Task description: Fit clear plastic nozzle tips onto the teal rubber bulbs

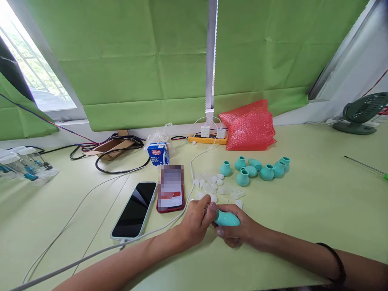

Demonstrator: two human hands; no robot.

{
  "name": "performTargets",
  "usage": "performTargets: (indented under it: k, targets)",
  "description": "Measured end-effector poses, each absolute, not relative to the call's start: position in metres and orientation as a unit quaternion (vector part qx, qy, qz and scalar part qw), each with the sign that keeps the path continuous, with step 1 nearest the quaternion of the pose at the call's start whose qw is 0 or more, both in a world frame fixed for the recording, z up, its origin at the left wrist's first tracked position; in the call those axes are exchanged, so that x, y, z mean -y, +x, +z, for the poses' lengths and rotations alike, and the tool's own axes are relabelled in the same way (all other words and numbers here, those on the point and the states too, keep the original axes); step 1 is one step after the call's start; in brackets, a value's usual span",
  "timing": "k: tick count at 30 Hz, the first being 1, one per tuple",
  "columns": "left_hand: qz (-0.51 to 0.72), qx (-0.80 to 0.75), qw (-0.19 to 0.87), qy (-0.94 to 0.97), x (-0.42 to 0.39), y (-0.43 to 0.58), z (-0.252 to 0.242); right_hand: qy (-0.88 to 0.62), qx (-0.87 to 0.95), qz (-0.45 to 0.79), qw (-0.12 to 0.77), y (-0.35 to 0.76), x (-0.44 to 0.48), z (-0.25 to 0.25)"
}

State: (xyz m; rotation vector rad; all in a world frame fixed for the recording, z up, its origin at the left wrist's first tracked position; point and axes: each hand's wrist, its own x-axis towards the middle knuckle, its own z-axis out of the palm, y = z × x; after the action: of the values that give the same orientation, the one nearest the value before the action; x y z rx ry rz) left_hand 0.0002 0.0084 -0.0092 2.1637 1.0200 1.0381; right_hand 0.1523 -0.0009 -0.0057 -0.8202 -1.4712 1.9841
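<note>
My right hand (242, 229) is wrapped round a glossy turquoise bulb-shaped piece (226, 219), which lies on its side with its rounded end towards the right. My left hand (198, 221) is closed in a pinch at the piece's left end; the fingers hide what lies between them. Just beyond my hands is a loose heap of small white and clear plastic parts (209, 184). Behind them to the right stand or lie several similar turquoise bulb-shaped pieces (266, 172) with open necks.
Left of my hands lie a dark-screened phone (134, 210) and a red-cased phone (170, 190). A white cable (145, 235) crosses near my left forearm. Behind are a blue milk carton (159, 154), an orange power strip (198, 139) and red bubble wrap (250, 128). A screwdriver (365, 164) lies far right.
</note>
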Motion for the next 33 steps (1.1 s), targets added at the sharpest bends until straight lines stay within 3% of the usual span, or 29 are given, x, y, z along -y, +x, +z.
performTargets:
  k: [5,8,15,21,25,28,33]
  targets:
    - [0.49,-0.382,0.328,0.711,0.002,0.007,0.002,-0.327,0.679,0.542,0.371,0.154,0.01,-0.003]
    - [0.52,-0.384,0.356,0.675,0.004,0.009,0.012,-0.329,0.754,0.427,0.375,0.159,0.012,0.001]
    - [0.592,-0.392,0.394,0.584,-0.002,0.002,0.047,-0.341,0.845,0.011,0.412,0.186,-0.037,0.008]
    - [0.57,-0.388,0.481,0.542,0.0,0.003,0.045,-0.33,0.915,-0.026,0.231,0.178,-0.044,-0.002]
    - [0.519,-0.351,0.549,0.553,0.005,0.004,0.024,-0.325,0.929,-0.084,0.156,0.167,-0.031,-0.004]
    - [0.465,-0.39,0.549,0.574,0.011,0.008,0.012,-0.353,0.92,-0.1,0.141,0.168,-0.035,-0.007]
    - [0.408,-0.42,0.461,0.667,0.017,0.013,0.008,-0.36,0.912,-0.064,0.187,0.172,-0.042,-0.015]
